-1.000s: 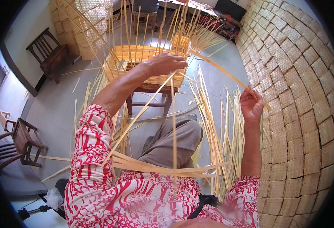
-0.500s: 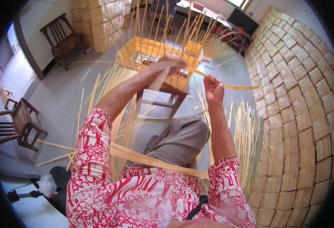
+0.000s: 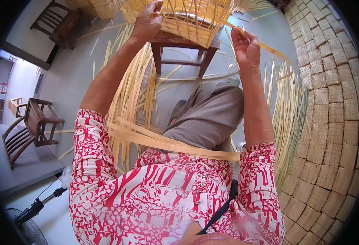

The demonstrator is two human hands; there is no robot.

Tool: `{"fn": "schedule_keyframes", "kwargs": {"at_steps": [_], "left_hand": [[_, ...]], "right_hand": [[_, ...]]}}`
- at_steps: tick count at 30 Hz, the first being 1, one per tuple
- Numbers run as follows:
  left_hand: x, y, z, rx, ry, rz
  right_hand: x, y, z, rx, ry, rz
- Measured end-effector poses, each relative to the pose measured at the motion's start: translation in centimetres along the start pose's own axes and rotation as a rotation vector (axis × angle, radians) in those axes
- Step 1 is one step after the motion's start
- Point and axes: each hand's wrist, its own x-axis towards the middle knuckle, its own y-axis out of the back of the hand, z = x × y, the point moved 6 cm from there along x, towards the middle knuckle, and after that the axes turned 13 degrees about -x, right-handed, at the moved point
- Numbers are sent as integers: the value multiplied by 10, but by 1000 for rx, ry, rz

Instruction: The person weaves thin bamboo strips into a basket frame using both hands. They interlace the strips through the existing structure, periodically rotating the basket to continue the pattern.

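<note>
A partly woven bamboo basket (image 3: 206, 36) with upright stakes rests on a dark wooden stool (image 3: 158, 57) in front of me, cut off by the top edge. My left hand (image 3: 147, 23) is closed at the basket's near left side; what its fingers pinch cannot be made out. To the right of the basket, my right hand (image 3: 246, 47) is closed on a thin bamboo strip (image 3: 274, 50). One end of that strip runs toward the basket's right side, the other trails off to the right. Several wider bamboo strips (image 3: 175, 145) lie across my lap.
Loose bamboo strips (image 3: 134, 87) spread over the floor left of my leg. A bundle of strips (image 3: 289, 118) lies at right, beside a wall of stacked woven pieces (image 3: 330, 114). Wooden chairs (image 3: 40, 118) stand at left, with a fan (image 3: 26, 224) at lower left.
The view has tilted down, so the basket sits higher in the picture. My left hand has moved from the basket's front to its left side, away from my right hand, which keeps the strip.
</note>
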Motion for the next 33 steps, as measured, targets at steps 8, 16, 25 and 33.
{"fn": "schedule_keyframes", "kwargs": {"at_steps": [8,16,25,33], "left_hand": [[-4,-6,-13,-203,104,222],[3,5,12,52,-20,311],[2,-3,-10,-486,236,181],[2,-11,-6,-555,226,347]], "right_hand": [[-27,-6,-11,-35,-8,83],[-27,0,-10,12,-70,94],[-50,-11,-13,46,-80,121],[-48,1,-20,15,-68,44]]}}
